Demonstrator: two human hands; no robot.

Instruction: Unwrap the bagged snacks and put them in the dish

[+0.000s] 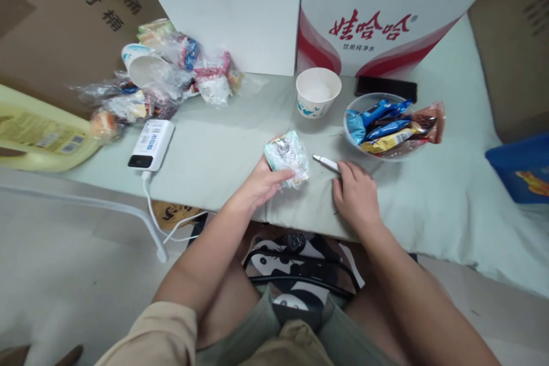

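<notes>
My left hand (268, 180) is closed on a small square packet (286, 157) wrapped in crinkled clear plastic film, with the thumb across its front. Green and dark patches show through the film. To the right, my right hand (357, 195) rests low over the green cloth, its fingers closed on the rear end of a slim white pen-shaped tool (326, 163). The tool's greyish tip points up and left toward the packet; its exact kind is unclear. A white paper cup (318, 92) with blue marks stands beyond my hands. Behind my right hand is a clear bowl (377, 155) of wrapped snacks.
White cartons (386, 40) line the back, with a dark phone (386, 88) before them. At left lie a snack-wrapper pile (171, 77), a corded white power bank (152, 143) and a yellow jug (47, 131). A blue package (521, 168) stands at right.
</notes>
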